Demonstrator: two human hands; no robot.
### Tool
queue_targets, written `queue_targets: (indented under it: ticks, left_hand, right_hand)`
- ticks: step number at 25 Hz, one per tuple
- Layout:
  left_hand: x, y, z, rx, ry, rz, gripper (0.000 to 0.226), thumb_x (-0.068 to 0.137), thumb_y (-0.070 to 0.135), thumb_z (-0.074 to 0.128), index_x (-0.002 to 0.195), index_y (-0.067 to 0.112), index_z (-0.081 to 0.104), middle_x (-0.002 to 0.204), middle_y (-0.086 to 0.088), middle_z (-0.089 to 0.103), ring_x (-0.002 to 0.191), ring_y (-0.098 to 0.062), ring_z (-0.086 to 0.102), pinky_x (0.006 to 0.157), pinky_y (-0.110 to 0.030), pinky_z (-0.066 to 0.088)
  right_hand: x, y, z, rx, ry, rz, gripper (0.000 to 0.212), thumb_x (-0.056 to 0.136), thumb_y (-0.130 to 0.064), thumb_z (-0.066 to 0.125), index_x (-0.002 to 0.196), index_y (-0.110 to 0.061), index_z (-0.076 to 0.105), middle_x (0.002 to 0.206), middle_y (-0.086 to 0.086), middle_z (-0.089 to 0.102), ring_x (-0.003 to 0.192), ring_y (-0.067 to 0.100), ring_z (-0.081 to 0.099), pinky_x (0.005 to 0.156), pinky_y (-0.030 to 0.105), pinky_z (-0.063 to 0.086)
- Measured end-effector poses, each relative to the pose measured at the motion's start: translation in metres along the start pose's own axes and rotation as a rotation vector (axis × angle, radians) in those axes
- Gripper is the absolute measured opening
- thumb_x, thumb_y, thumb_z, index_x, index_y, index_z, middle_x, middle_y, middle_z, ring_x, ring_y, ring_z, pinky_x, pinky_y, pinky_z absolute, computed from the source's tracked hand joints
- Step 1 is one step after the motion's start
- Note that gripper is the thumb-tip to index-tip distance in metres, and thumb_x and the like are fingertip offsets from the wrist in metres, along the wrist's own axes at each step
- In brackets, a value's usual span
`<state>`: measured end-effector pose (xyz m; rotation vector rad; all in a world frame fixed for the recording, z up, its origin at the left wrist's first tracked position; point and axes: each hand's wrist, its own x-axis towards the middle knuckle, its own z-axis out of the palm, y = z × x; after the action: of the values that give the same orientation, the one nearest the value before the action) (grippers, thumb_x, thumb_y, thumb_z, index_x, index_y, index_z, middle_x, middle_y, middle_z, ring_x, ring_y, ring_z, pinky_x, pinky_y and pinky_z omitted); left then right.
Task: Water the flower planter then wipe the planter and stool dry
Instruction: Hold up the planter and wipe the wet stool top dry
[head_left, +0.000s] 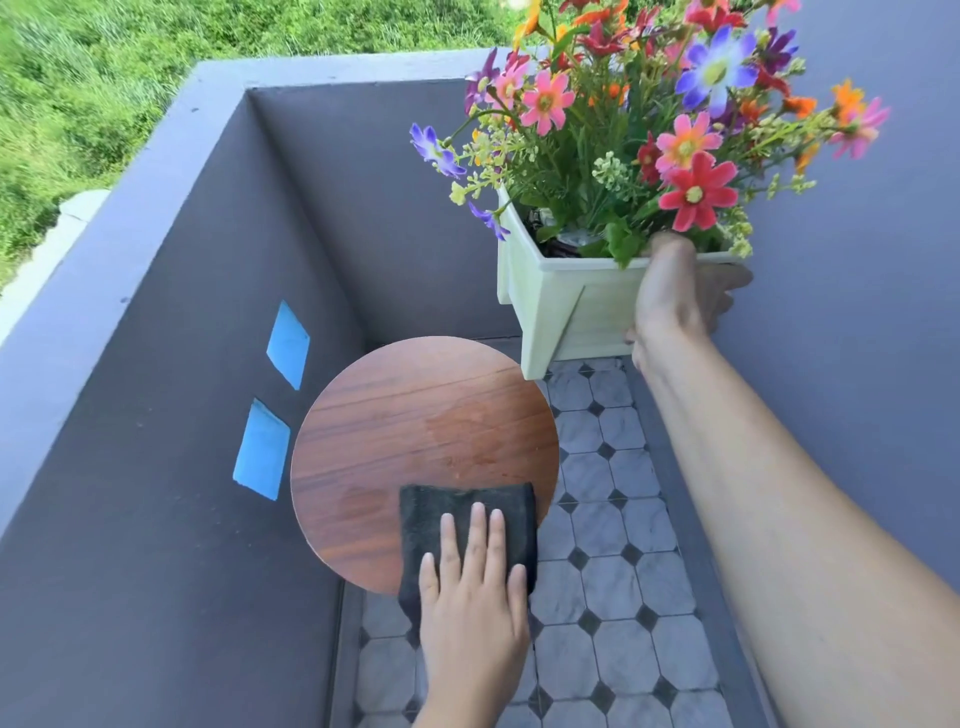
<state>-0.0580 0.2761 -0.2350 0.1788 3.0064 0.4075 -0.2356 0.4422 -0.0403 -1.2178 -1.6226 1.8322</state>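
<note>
- A narrow balcony with grey walls (156, 467), an octagon-patterned tile floor (613, 582) and green grass (78, 78) beyond the parapet.
- The round wooden stool (415, 426) stands on the floor against the left-hand wall; faint damp marks show on its top.
- Two blue patches (262, 449) sit on the wall just left of the stool.
- A dark cloth (462, 506) lies on the near edge of the stool, part of it hanging over the rim.
- The left hand (470, 597) rests flat on the cloth, fingers (478, 535) stretched out and spread, pressing it down rather than gripping it.
- The pale green flower planter (576, 306) is lifted above and to the right of the stool, clear of its top, filled with many-coloured flowers (649, 114).
- The right hand (675, 296) holds the planter at its near rim, the fingers curled round the rim and side.
</note>
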Motion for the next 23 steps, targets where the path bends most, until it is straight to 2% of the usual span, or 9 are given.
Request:
queue_targets:
  ticks: [2, 4, 5, 7, 8, 11, 12, 17, 23]
  left_hand:
    - [0.005, 0.019, 0.001, -0.028, -0.01, 0.07, 0.054, 0.098, 0.044, 0.006, 0.14, 0.025, 0.033, 0.145, 0.007, 0.038, 0.146, -0.014, -0.013, 0.111, -0.036, 0.008]
    - [0.017, 0.035, 0.002, -0.061, -0.042, 0.133, 0.054, 0.098, 0.042, 0.006, 0.146, 0.03, 0.026, 0.144, 0.008, 0.041, 0.146, -0.016, -0.004, 0.103, -0.039, 0.021]
    - [0.025, 0.041, 0.002, -0.074, -0.084, 0.14, 0.054, 0.098, 0.042, 0.007, 0.148, 0.031, 0.023, 0.143, 0.009, 0.039, 0.146, -0.017, 0.006, 0.101, -0.04, 0.025]
    - [0.044, 0.053, -0.003, -0.072, -0.133, 0.109, 0.057, 0.098, 0.041, 0.005, 0.142, 0.028, 0.039, 0.141, 0.011, 0.034, 0.138, -0.02, 0.036, 0.102, -0.04, 0.035]
    - [0.056, 0.06, -0.008, -0.044, -0.139, 0.084, 0.064, 0.097, 0.041, -0.001, 0.14, 0.026, 0.044, 0.143, 0.011, 0.029, 0.135, -0.023, 0.042, 0.103, -0.041, 0.039]
    - [0.095, 0.074, -0.011, -0.081, -0.121, 0.061, 0.081, 0.079, 0.049, -0.024, 0.151, 0.026, 0.005, 0.157, 0.011, -0.006, 0.148, -0.021, 0.0, 0.117, -0.043, 0.01]
    - [0.107, 0.076, -0.011, -0.104, -0.13, 0.025, 0.078, 0.081, 0.052, -0.024, 0.151, 0.026, -0.002, 0.159, 0.01, -0.008, 0.147, -0.02, -0.008, 0.117, -0.042, 0.003]
    - [0.158, 0.077, -0.019, -0.088, -0.112, -0.045, 0.06, 0.096, 0.044, 0.015, 0.152, 0.025, 0.001, 0.161, 0.009, -0.004, 0.147, -0.019, -0.009, 0.117, -0.043, 0.001]
    - [0.204, 0.068, -0.029, -0.138, -0.108, -0.091, 0.057, 0.098, 0.038, 0.017, 0.152, 0.024, 0.004, 0.161, 0.009, -0.002, 0.148, -0.018, -0.007, 0.117, -0.044, -0.001]
  right_hand:
    - [0.003, -0.003, -0.003, -0.001, 0.008, -0.001, 0.058, 0.056, -0.035, 0.045, 0.109, -0.022, 0.028, 0.121, 0.006, 0.038, 0.118, 0.032, 0.039, 0.094, 0.054, 0.048]
    - [0.005, -0.005, -0.007, -0.001, 0.014, -0.006, 0.057, 0.056, -0.035, 0.045, 0.108, -0.021, 0.027, 0.123, 0.007, 0.039, 0.118, 0.033, 0.04, 0.094, 0.053, 0.048]
    - [0.007, -0.006, -0.009, 0.001, 0.016, -0.011, 0.057, 0.056, -0.035, 0.045, 0.107, -0.021, 0.027, 0.124, 0.008, 0.04, 0.118, 0.033, 0.039, 0.094, 0.053, 0.048]
    - [0.01, -0.008, -0.011, 0.004, 0.03, -0.024, 0.057, 0.056, -0.034, 0.046, 0.107, -0.021, 0.027, 0.125, 0.008, 0.039, 0.118, 0.033, 0.038, 0.095, 0.053, 0.048]
    - [0.012, -0.009, -0.013, 0.006, 0.039, -0.029, 0.057, 0.055, -0.034, 0.046, 0.107, -0.021, 0.027, 0.124, 0.008, 0.039, 0.119, 0.033, 0.037, 0.095, 0.053, 0.048]
    - [0.018, -0.012, -0.017, 0.002, 0.05, -0.039, 0.056, 0.055, -0.034, 0.045, 0.106, -0.02, 0.027, 0.12, 0.007, 0.037, 0.12, 0.033, 0.037, 0.094, 0.053, 0.048]
    - [0.02, -0.013, -0.018, -0.003, 0.052, -0.039, 0.056, 0.054, -0.034, 0.045, 0.105, -0.02, 0.027, 0.121, 0.008, 0.038, 0.12, 0.033, 0.037, 0.093, 0.053, 0.048]
    - [0.03, -0.01, -0.019, -0.012, 0.062, -0.028, 0.057, 0.053, -0.036, 0.045, 0.105, -0.018, 0.029, 0.127, 0.013, 0.041, 0.119, 0.034, 0.039, 0.092, 0.053, 0.05]
    - [0.035, -0.008, -0.01, -0.009, 0.038, -0.025, 0.057, 0.053, -0.036, 0.045, 0.104, -0.019, 0.028, 0.118, 0.009, 0.039, 0.119, 0.034, 0.037, 0.091, 0.053, 0.049]
